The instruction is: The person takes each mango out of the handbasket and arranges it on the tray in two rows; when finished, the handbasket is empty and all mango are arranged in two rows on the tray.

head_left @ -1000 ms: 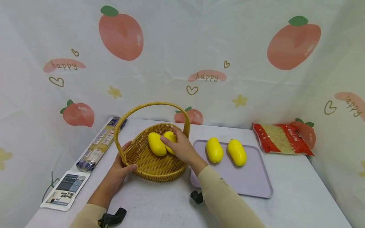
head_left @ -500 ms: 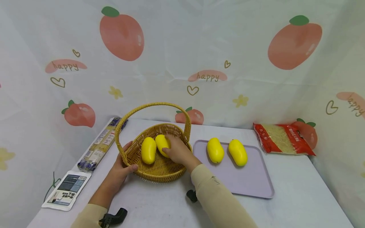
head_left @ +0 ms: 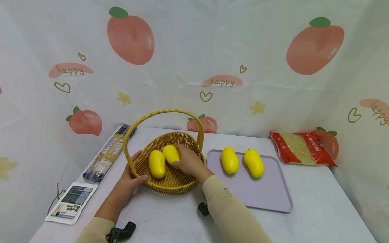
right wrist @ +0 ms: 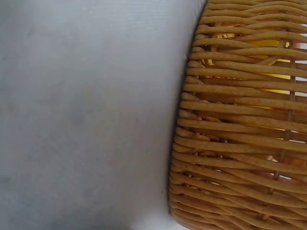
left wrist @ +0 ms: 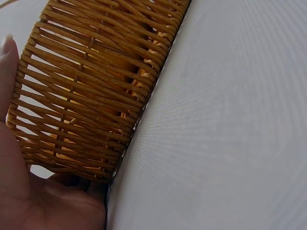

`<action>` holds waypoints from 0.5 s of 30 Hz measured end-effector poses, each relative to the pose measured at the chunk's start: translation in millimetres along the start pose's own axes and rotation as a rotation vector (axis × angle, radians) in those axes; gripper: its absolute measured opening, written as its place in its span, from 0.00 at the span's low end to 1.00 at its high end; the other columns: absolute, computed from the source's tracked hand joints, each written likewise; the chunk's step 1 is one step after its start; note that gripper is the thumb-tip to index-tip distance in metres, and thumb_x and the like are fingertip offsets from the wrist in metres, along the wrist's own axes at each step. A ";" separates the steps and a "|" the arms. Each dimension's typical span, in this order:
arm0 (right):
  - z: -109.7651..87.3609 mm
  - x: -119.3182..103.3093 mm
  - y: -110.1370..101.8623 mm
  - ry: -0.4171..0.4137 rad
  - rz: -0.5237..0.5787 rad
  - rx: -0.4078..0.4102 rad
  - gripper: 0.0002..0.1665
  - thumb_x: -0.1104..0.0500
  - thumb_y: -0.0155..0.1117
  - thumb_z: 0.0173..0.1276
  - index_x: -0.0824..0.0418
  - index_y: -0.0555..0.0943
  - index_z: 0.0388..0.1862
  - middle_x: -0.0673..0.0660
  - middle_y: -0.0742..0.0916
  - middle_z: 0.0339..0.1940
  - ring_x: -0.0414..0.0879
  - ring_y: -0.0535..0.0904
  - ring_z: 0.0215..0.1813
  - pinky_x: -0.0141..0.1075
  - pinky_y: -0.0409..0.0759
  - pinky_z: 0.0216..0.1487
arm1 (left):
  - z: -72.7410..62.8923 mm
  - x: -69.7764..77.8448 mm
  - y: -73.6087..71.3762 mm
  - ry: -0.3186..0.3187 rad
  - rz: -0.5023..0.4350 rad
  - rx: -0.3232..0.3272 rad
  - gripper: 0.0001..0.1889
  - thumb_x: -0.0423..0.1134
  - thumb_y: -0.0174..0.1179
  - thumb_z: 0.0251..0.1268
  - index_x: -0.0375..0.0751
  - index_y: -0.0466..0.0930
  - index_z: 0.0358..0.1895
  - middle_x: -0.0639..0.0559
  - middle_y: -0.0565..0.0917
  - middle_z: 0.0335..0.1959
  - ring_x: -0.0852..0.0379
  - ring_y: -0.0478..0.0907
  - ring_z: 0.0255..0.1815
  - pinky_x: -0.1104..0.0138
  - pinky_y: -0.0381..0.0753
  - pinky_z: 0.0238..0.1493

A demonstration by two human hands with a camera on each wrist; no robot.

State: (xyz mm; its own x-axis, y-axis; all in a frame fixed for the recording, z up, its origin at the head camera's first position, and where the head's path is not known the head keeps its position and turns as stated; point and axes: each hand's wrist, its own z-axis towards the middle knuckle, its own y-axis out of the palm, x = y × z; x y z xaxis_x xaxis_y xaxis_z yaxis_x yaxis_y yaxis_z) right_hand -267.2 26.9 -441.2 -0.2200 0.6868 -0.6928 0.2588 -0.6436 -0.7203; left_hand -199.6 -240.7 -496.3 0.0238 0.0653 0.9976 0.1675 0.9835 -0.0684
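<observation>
A golden wicker basket (head_left: 171,187) with a tall arched handle stands at the middle left of the table in the head view. My left hand (head_left: 128,180) grips its left side, thumb over the rim by the handle's foot. In the left wrist view, that hand's palm (left wrist: 57,206) lies against the woven wall. Inside the basket, a yellow mango (head_left: 157,164) lies at the left. My right hand (head_left: 190,162) reaches in from the right and holds a second mango (head_left: 171,154) beside it. The right wrist view shows mostly basket weave (right wrist: 240,129), which hides the right hand's fingers.
Two more mangoes, one at the left (head_left: 230,161) and one at the right (head_left: 254,163), lie on a lilac tray (head_left: 267,197). A red bag (head_left: 301,148) lies at the back right. A long noodle-like packet (head_left: 107,153) and a white pouch (head_left: 71,202) line the left edge.
Inside the basket, both mangoes have shifted left and toward the front, the right hand moving with the second one. My left hand keeps its grip on the basket; the tray's mangoes are unmoved.
</observation>
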 end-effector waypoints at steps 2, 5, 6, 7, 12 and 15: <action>0.3 0.2 0.3 -0.013 0.010 0.020 0.43 0.52 0.77 0.75 0.60 0.70 0.83 0.59 0.82 0.71 0.52 0.78 0.62 0.48 0.76 0.68 | -0.2 0.1 0.1 -0.002 0.005 -0.002 0.52 0.37 0.72 0.75 0.66 0.47 0.91 0.45 0.49 0.90 0.40 0.51 0.86 0.79 0.63 0.68; -0.5 -0.7 -1.3 -0.042 0.058 0.062 0.43 0.53 0.76 0.76 0.59 0.69 0.84 0.58 0.81 0.73 0.52 0.77 0.65 0.48 0.75 0.70 | -0.2 0.7 0.2 -0.007 0.008 -0.004 0.52 0.37 0.72 0.75 0.67 0.46 0.91 0.45 0.48 0.90 0.40 0.51 0.86 0.79 0.63 0.68; -1.1 -1.2 -2.4 -0.050 0.082 0.076 0.43 0.53 0.76 0.76 0.59 0.68 0.84 0.58 0.80 0.74 0.51 0.77 0.67 0.47 0.74 0.71 | -0.3 0.9 0.1 -0.007 0.009 -0.004 0.52 0.38 0.72 0.75 0.66 0.46 0.91 0.45 0.48 0.90 0.41 0.51 0.86 0.79 0.63 0.68; -1.8 -1.7 -3.3 -0.060 0.104 0.088 0.44 0.54 0.76 0.76 0.59 0.68 0.84 0.57 0.79 0.74 0.51 0.76 0.68 0.48 0.73 0.72 | -0.2 1.0 0.1 -0.004 0.008 -0.005 0.52 0.38 0.72 0.75 0.66 0.46 0.91 0.45 0.48 0.90 0.41 0.51 0.86 0.79 0.63 0.68; -4.5 -3.3 -7.6 -0.116 0.174 0.120 0.44 0.54 0.75 0.77 0.57 0.66 0.86 0.55 0.78 0.76 0.49 0.76 0.69 0.47 0.73 0.73 | 1.0 -0.9 -1.2 -0.001 0.013 -0.006 0.52 0.36 0.72 0.75 0.67 0.46 0.91 0.46 0.46 0.90 0.41 0.51 0.85 0.80 0.63 0.67; -6.9 -3.9 -9.6 -0.154 0.202 0.137 0.44 0.55 0.75 0.77 0.55 0.66 0.86 0.54 0.78 0.75 0.48 0.76 0.68 0.47 0.74 0.72 | 1.3 -2.2 -1.8 -0.004 0.017 -0.006 0.52 0.35 0.71 0.76 0.67 0.46 0.91 0.46 0.46 0.90 0.41 0.50 0.85 0.80 0.63 0.67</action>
State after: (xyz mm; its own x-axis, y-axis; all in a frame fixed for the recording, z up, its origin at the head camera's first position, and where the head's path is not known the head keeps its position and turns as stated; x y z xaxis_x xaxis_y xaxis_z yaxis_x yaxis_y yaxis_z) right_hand -262.3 32.7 -431.3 -0.3202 0.4876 -0.8122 0.1846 -0.8088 -0.5583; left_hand -201.3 -242.4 -498.3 0.0224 0.0832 0.9963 0.1732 0.9811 -0.0858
